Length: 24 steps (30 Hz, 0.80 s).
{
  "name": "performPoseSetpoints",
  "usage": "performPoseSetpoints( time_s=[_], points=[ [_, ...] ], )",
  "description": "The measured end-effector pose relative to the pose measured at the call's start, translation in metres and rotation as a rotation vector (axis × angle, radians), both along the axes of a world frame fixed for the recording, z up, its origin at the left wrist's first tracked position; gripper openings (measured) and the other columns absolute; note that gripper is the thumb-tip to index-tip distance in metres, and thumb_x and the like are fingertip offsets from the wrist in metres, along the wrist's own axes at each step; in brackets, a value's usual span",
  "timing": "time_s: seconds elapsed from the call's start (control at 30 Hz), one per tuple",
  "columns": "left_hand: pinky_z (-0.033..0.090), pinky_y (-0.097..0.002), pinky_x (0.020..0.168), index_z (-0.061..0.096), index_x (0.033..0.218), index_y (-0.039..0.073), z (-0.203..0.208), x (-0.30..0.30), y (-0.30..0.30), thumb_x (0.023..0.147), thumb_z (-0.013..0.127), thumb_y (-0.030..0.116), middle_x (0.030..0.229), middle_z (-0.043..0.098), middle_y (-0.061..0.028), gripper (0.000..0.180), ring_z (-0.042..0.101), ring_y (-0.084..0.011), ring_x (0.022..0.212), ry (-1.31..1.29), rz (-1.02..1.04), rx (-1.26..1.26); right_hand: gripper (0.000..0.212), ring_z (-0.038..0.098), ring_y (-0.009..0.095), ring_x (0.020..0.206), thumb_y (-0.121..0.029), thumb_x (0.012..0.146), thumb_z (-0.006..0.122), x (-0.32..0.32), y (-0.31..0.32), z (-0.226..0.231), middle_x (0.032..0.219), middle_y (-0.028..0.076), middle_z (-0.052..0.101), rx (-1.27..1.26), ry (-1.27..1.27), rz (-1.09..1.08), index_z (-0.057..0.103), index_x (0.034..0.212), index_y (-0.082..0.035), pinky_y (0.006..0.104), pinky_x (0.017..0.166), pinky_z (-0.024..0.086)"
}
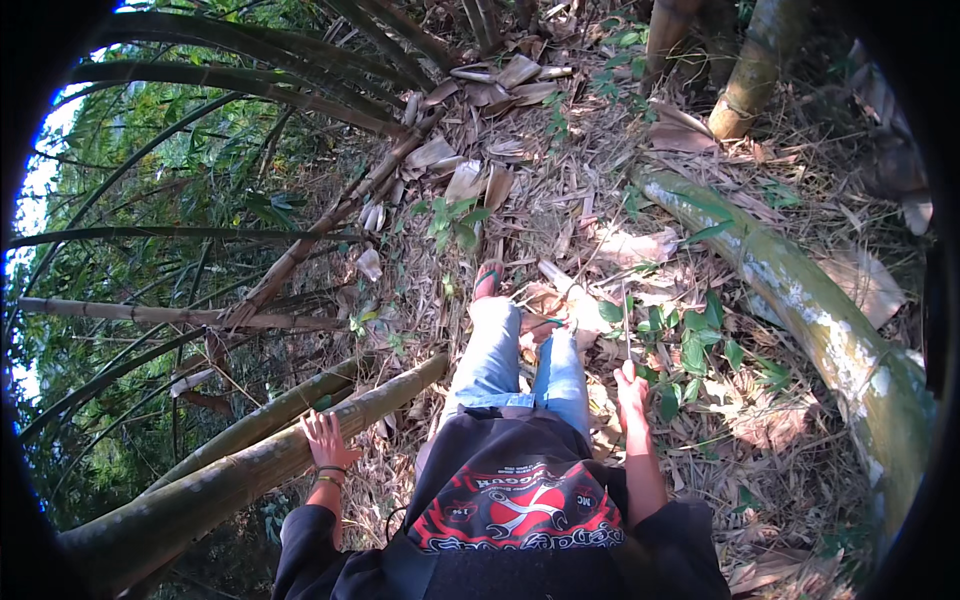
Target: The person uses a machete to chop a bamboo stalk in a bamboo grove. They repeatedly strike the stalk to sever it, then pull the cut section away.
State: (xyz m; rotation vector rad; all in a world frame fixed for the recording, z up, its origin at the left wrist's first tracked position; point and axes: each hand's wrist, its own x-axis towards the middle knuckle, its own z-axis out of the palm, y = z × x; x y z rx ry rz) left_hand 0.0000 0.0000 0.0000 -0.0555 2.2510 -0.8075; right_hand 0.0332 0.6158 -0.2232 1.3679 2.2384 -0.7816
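My left hand [324, 440] lies on a thick green-brown bamboo stem [250, 478] that slants up from the lower left. Its fingers are spread over the top of the stem, not wrapped round it. On the other side, my right hand [632, 395] is closed round the near end of a long, thin machete [627, 318]. The blade appears almost edge-on and points away from me over dry leaves; its handle is hidden in my fist. A second bamboo stem [265, 425] runs just behind the one under my left hand.
At the right, a thick bamboo stem with white patches [815, 318] curves along the ground. Upright bamboo stems [757, 70] stand at the far right. Arching green stems [250, 75] and a dry brown stem [300, 250] fill the left. Leaf litter [560, 200] and small green plants [700, 335] cover the ground.
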Motion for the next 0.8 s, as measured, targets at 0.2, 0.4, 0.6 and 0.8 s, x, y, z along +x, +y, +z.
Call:
performPoseSetpoints(
  time_s=[0.2,0.4,0.6,0.8],
  points=[
    [0.02,-0.0549,0.115,0.048,0.127,0.006,-0.059,0.025,-0.037,0.085,0.054,0.021,0.126,0.049,-0.0198,0.045,0.041,-0.0378,0.127,0.194,-0.265,-0.071,0.042,0.057,0.021,0.059,-0.039,0.087,0.068,-0.019,-0.001,-0.029,0.075,0.011,0.066,-0.064,0.286,0.006,0.067,0.095,0.002,0.0346,0.055,0.045],
    [0.023,-0.0537,0.113,0.043,0.131,0.007,-0.056,0.022,-0.034,0.06,0.083,0.032,0.129,0.044,-0.0155,0.085,0.037,-0.0374,0.129,0.07,-0.104,-0.046,0.032,0.05,0.015,0.052,-0.027,0.089,0.069,-0.028,-0.001,-0.08,0.068,0.007,0.061,-0.085,0.518,-0.096,0.065,0.096,0.004,0.0319,0.05,0.041],
    [0.034,-0.0529,0.106,0.054,0.121,0.005,-0.063,0.015,-0.027,0.069,0.079,0.037,0.117,0.056,-0.0155,0.066,0.05,-0.0339,0.118,0.123,-0.178,-0.032,0.031,0.043,0.011,0.048,-0.03,0.092,0.065,-0.095,-0.002,-0.08,0.061,0.002,0.05,-0.12,0.527,-0.086,0.064,0.091,0.001,0.0311,0.046,0.036],
    [0.036,-0.0523,0.104,0.055,0.118,0.005,-0.102,0.007,-0.018,0.07,0.079,0.038,0.115,0.057,-0.0152,0.063,0.052,-0.0331,0.115,0.095,-0.129,0.014,0.039,0.045,0.015,0.056,-0.032,0.09,0.067,-0.169,-0.006,-0.134,0.061,0.006,0.05,-0.306,0.615,-0.283,0.058,0.078,0.004,0.0333,0.053,0.037]
  ],
)
